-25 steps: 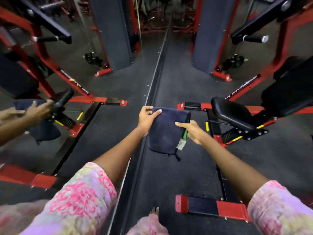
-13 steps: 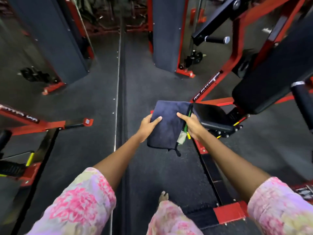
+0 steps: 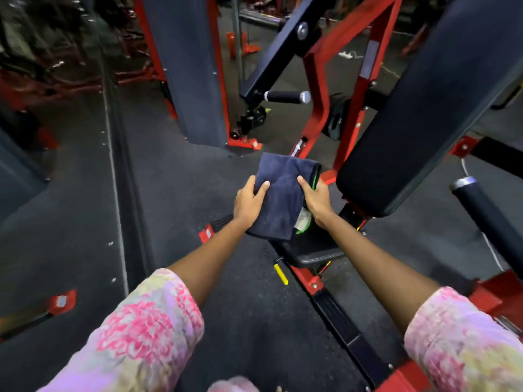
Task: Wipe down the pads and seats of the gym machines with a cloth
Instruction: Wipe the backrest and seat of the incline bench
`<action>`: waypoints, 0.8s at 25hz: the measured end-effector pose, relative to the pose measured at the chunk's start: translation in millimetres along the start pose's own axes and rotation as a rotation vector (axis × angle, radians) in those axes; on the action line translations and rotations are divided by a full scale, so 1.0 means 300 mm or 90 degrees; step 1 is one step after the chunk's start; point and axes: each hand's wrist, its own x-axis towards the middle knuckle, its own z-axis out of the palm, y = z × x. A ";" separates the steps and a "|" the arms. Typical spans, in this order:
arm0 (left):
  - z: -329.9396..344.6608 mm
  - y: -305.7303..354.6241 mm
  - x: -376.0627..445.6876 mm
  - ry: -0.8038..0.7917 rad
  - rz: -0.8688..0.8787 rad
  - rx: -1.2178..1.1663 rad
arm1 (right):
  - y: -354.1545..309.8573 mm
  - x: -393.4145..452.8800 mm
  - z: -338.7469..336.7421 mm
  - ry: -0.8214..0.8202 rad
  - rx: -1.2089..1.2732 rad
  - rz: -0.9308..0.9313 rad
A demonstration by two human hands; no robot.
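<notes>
I hold a folded dark blue cloth [image 3: 283,193] with a green edge and a white tag in front of me. My left hand [image 3: 249,202] grips its left side, thumb on top. My right hand [image 3: 317,199] grips its right side. The cloth hangs just above the black seat [image 3: 314,247] of a red-framed gym machine. The machine's long black back pad [image 3: 418,117] rises steeply to the right of the cloth.
A black padded roller [image 3: 486,210] juts out at the right. A black handle grip [image 3: 285,97] sticks out from the machine's arm behind. A grey weight-stack cover [image 3: 192,72] stands beyond. Dark rubber floor lies to the left, beside a mirror wall [image 3: 51,137].
I have stepped closer and turned right. The seat and back pad now lie right beneath and beside the cloth. Both hands keep the same hold on the cloth.
</notes>
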 end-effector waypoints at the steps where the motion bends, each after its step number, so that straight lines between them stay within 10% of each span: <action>1: 0.039 0.003 0.051 -0.011 -0.001 -0.032 | 0.004 0.050 -0.020 0.012 -0.003 0.006; 20: 0.866 0.361 1.009 -0.346 0.234 -0.159 | -0.127 0.855 -0.484 0.418 -0.028 -0.024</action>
